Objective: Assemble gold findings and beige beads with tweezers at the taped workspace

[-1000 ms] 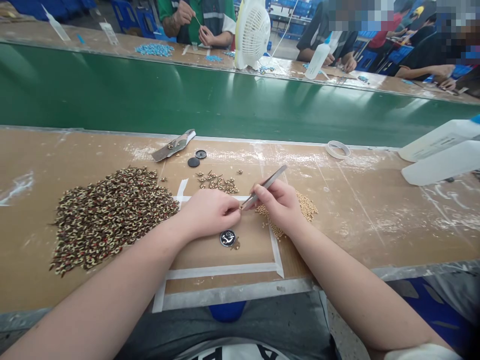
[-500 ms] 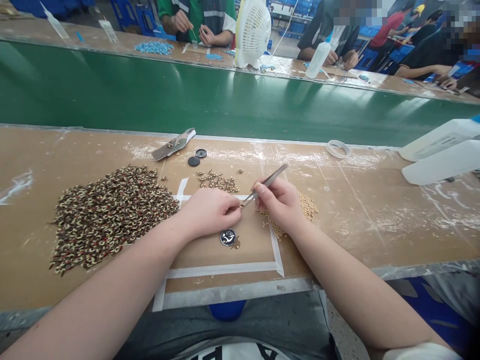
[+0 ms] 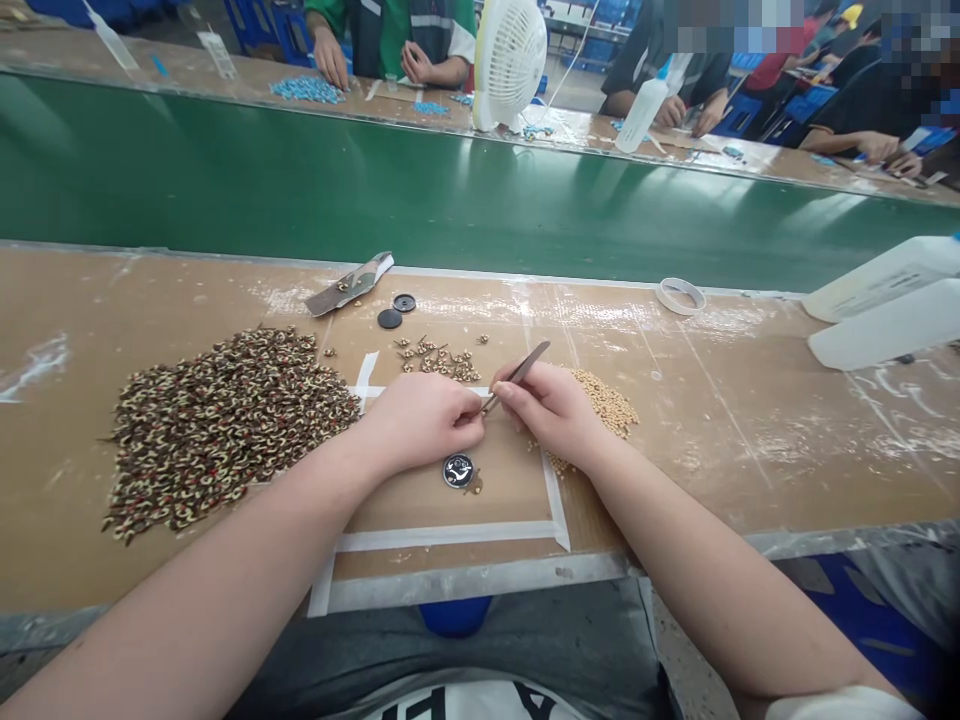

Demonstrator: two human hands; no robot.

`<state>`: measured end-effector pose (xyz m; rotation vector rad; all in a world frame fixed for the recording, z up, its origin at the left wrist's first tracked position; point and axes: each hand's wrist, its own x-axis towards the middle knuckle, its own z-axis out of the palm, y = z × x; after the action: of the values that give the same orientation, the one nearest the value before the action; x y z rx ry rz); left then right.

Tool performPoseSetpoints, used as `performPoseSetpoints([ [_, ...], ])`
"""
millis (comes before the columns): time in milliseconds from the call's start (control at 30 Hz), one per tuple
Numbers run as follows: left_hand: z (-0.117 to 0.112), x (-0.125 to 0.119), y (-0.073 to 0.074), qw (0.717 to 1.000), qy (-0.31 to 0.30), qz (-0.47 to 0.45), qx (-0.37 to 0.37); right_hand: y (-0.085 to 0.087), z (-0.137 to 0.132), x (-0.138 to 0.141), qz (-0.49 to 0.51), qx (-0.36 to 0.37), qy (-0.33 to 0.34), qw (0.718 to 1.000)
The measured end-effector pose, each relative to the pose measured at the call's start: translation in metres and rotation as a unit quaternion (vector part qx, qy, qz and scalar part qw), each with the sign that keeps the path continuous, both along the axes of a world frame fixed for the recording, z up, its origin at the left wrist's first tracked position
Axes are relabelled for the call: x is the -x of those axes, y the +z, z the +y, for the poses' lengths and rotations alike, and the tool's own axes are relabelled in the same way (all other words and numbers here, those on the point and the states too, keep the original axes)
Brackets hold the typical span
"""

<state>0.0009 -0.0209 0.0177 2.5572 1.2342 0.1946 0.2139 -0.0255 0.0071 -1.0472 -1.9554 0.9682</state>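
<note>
My right hand (image 3: 551,405) grips steel tweezers (image 3: 529,362), their tip reaching the fingertips of my left hand (image 3: 427,420). The left fingers are pinched together; whatever lies between them is too small and hidden to name. Just below sits a small round black dish (image 3: 458,470) with glossy dark liquid. Behind the hands lies a little group of brass-coloured pieces with thin pins (image 3: 439,360). A heap of tiny gold beads (image 3: 606,402) spreads beside and partly behind my right hand. On the left is a large pile of small dark-and-cream pieces with red spots (image 3: 232,430).
Two black discs (image 3: 390,318) and a folded camouflage-patterned strip (image 3: 349,285) lie farther back. A white tape ring (image 3: 681,297) and white plastic bottles (image 3: 885,325) are on the right. Beyond the green belt (image 3: 375,200), co-workers sit near a fan (image 3: 512,65).
The tweezers have tilted, their rear end dropping and shifting left, as my right hand moved slightly left towards my left fingertips. Across the belt, a co-worker's hand has lowered to the blue pieces.
</note>
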Motion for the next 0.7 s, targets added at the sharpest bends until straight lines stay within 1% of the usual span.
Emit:
performPoseSetpoints([
  [200, -0.0004, 0.0006, -0.0019, 1.0, -0.002, -0.004, -0.006, -0.0016, 0.0018, -0.0016, -0.01, -0.009, 0.012, 1.0],
  [467, -0.0001, 0.0007, -0.0025, 1.0, 0.001, 0.001, -0.011, -0.0012, 0.0012, -0.001, -0.009, -0.021, 0.007, 1.0],
  [700, -0.0016, -0.0012, 0.0004, 1.0, 0.004, 0.0, -0.002, -0.002, 0.0014, -0.0004, 0.019, -0.002, -0.025, 1.0],
])
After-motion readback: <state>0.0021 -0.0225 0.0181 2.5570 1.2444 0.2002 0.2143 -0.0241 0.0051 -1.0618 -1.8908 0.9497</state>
